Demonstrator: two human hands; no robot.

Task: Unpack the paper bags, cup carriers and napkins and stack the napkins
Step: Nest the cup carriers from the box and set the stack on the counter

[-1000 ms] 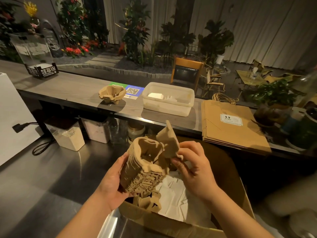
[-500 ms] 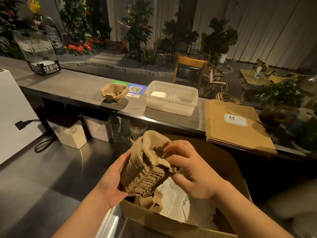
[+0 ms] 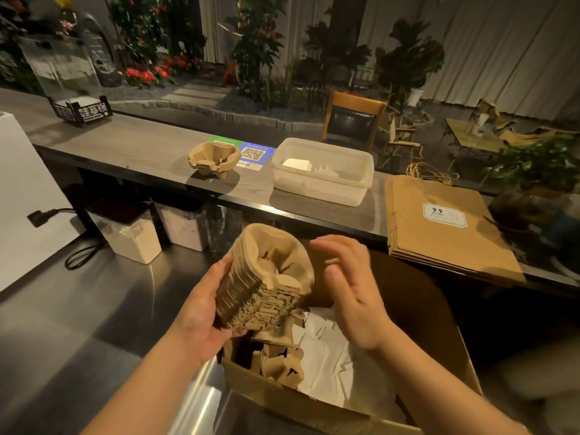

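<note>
My left hand (image 3: 201, 312) grips a thick stack of brown pulp cup carriers (image 3: 266, 281) from its left side, held above an open cardboard box (image 3: 282, 400). Just right of the stack, my right hand (image 3: 351, 290) hovers with its fingers straight, holding nothing. Inside the box lie more cup carriers (image 3: 279, 359) and white napkins (image 3: 332, 356). A small stack of cup carriers (image 3: 213, 158) sits on the grey counter (image 3: 131, 146). Flat brown paper bags (image 3: 439, 227) are piled on the counter at the right.
A translucent plastic tub (image 3: 323, 171) with white items stands on the counter beside a QR-code card (image 3: 251, 153). Lidded containers (image 3: 131, 233) sit under the counter on the steel worktop (image 3: 72, 309). A black plug and cord (image 3: 40, 216) lie at the left. Potted plants (image 3: 539, 164) crowd the far right.
My right hand pressed the loose top carrier down onto the stack, then let go and drew back to the right. The left hand has kept its hold on the stack.
</note>
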